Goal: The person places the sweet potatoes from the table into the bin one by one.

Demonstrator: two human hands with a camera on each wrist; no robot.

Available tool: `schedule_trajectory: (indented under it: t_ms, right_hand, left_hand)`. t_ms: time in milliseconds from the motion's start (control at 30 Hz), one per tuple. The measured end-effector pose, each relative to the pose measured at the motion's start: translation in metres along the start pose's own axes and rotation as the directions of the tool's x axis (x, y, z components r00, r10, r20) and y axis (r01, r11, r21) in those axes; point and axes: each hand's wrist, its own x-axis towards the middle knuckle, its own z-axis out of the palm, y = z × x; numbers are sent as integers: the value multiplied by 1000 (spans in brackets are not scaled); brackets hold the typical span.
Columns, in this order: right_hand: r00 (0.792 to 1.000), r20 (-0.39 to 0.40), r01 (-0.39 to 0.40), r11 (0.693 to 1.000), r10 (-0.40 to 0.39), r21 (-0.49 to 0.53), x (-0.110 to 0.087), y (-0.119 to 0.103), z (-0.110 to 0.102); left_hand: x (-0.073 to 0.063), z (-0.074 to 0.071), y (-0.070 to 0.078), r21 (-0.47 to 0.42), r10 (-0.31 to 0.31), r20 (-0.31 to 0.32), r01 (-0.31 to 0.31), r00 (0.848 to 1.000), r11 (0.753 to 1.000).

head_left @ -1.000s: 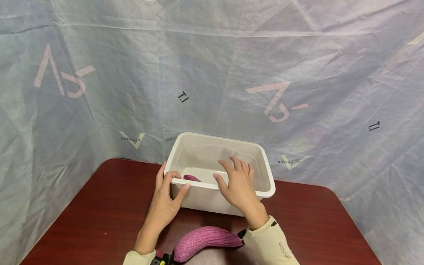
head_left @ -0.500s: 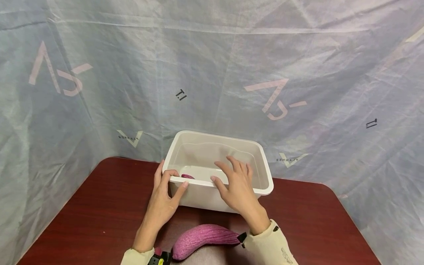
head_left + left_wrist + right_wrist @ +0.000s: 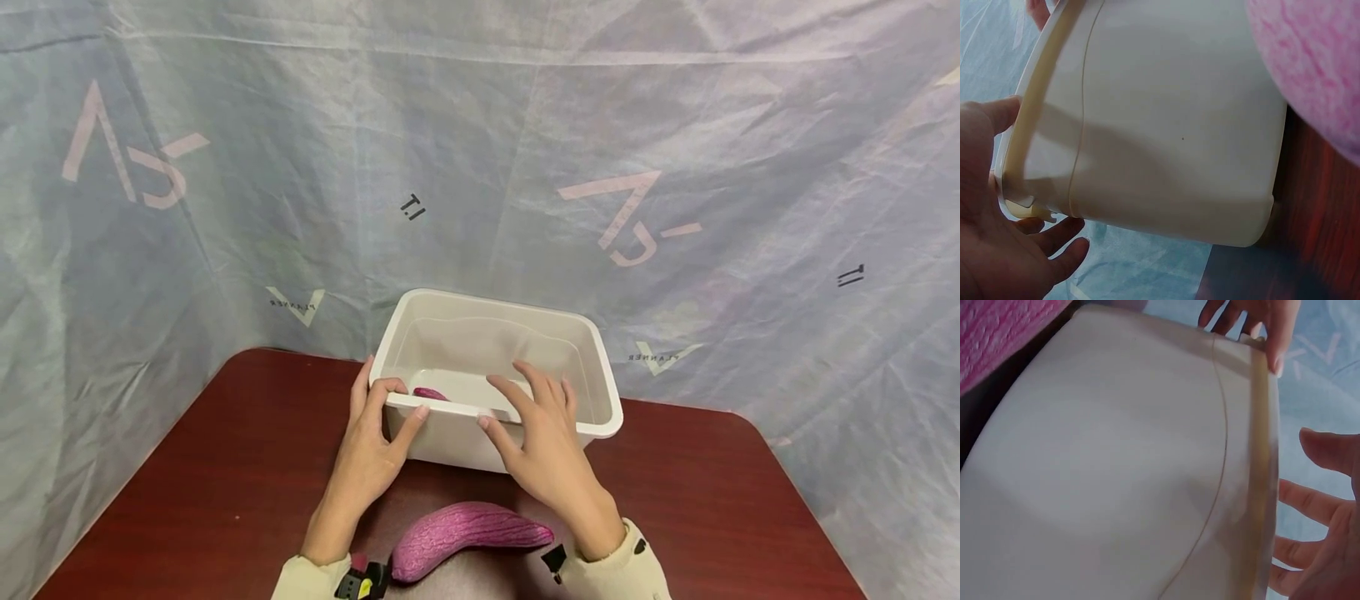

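Observation:
A white plastic bin stands upright on the table with its top open. My left hand grips its near left corner, thumb on the outer front wall and index finger over the rim. My right hand holds nothing; its spread fingers reach over the near rim, with the thumb in front of that rim. Inside the bin, one end of a pink-purple thing shows, the rest hidden by the front wall. Between my forearms lies a long, curved pink-purple vegetable with wrinkled skin.
The dark red wooden table has rounded far corners. Grey-blue printed cloth hangs close behind the bin and along both sides. A black wrist strap sits by the vegetable's left end.
My right hand has drawn back slightly toward the near rim, and its sleeve has come away from the vegetable's tapered end. My left hand keeps its place on the bin corner.

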Motion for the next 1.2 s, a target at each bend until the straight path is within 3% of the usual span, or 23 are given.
schedule_trajectory:
  t_ms: [233, 533, 967, 1200]
  right_hand:
    - [997, -12, 72, 997, -72, 14, -13, -3, 1]
    - [991, -61, 120, 992, -118, 44, -24, -3, 2]
    - [989, -46, 146, 988, -144, 46, -38, -3, 5]
    - [977, -70, 206, 977, -202, 58, -44, -8, 6]
  left_hand:
    - [1, -1, 2, 2, -12, 2, 12, 1000, 1000]
    - [0, 0, 2, -1, -3, 1, 3, 1000, 1000]
    - [1, 0, 1, -6, 0, -1, 0, 1000, 1000]
    - [0, -1, 1, -5, 4, -1, -4, 1000, 1000]
